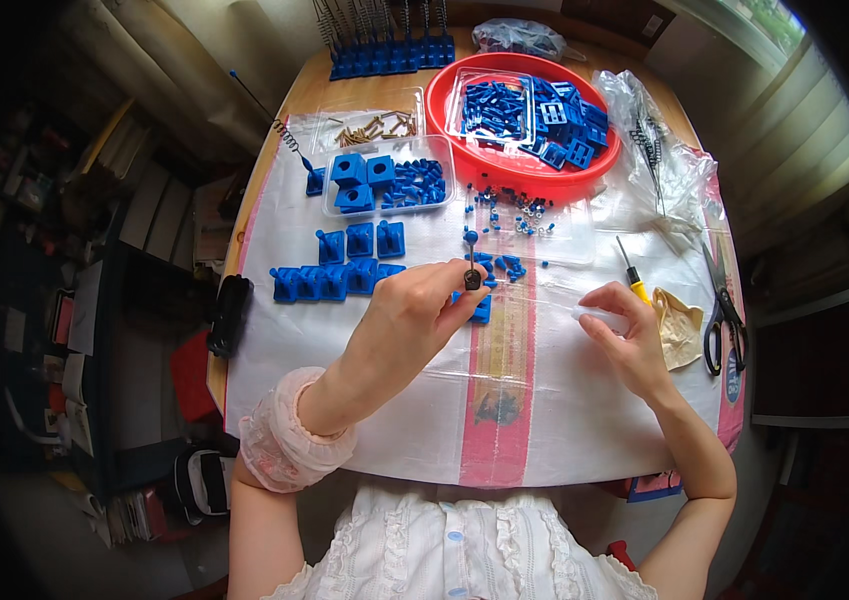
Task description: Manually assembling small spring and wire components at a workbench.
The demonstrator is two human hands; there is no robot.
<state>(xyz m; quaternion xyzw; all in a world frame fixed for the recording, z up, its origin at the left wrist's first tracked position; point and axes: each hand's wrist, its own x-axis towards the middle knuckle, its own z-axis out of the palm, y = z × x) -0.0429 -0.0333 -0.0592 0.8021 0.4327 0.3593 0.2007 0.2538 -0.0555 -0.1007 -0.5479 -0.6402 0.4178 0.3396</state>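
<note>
My left-hand fingers point(456, 290) are pinched shut on a small dark pin with a blue ball head point(471, 262), held upright above the white woven sheet point(394, 420), probably so I can see its lower end; what that end carries I cannot make out.

Going from the left edge: a black oblong device point(228, 314) lies half off the sheet at the table's side. Next come the rows of blue plastic bases point(336, 268), each standing flat with a peg up, lined up as if sorted into finished pieces. Behind them a clear tray point(387, 178) keeps blue cubes and smaller blue bits from scattering, and a second clear tray of brass-coloured screws point(376, 127) sits just beyond it. A spring on a blue base point(296, 152) stands at the sheet's far left corner.

My left hand point(406, 325) hovers over the middle of the sheet, just in front of a loose scatter of small blue parts point(500, 264). The red bowl point(454, 150) further back holds the bulk stock, within reach.

My right hand point(629, 335) is curled around a small clear plastic piece point(599, 317), gripping it low over the sheet. Just beside it lie a yellow-handled screwdriver point(634, 277), a crumpled tan glove point(679, 325) and black scissors point(721, 315).
</note>
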